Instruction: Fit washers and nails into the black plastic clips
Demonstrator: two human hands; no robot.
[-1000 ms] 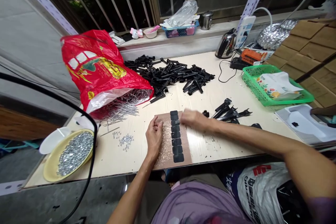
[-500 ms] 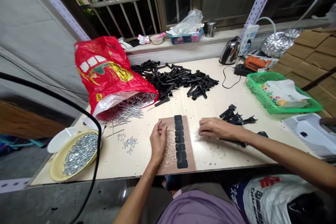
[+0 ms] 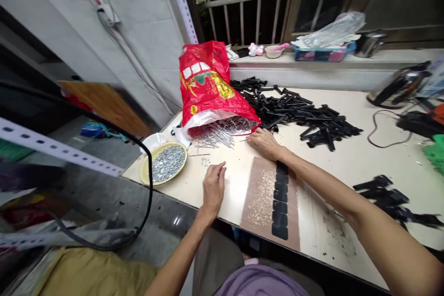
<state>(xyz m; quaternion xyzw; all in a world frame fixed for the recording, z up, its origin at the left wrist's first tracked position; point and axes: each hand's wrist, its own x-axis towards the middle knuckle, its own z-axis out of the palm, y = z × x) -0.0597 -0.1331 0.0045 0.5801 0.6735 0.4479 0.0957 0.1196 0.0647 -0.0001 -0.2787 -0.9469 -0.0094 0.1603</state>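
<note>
My right hand (image 3: pixel 265 143) reaches across to the mouth of the red bag (image 3: pixel 204 83), palm down with its fingers drawn together. A thin metal rod lies at its fingertips. From the bag spill many thin metal rods (image 3: pixel 222 135). My left hand (image 3: pixel 214 187) rests over the table with thumb and fingers close together; anything between them is too small to make out. Just beyond it lie small clear beads (image 3: pixel 205 162), partly hidden by the hand. Between my arms is a brown board (image 3: pixel 248 212) with pale specks and a row of black rounded pads (image 3: pixel 280 208).
A yellow bowl (image 3: pixel 143 173) of shiny small pieces stands at the left table edge. Black plastic parts (image 3: pixel 294 111) are heaped at the back, with more black parts (image 3: pixel 385 194) at right. A kettle (image 3: pixel 398 85) stands back right. A black cable (image 3: pixel 150 180) loops in front at left.
The view has turned left. My right hand has moved from right of the board, across it, to the rods by the bag. My left hand has moved off the board toward the beads.
</note>
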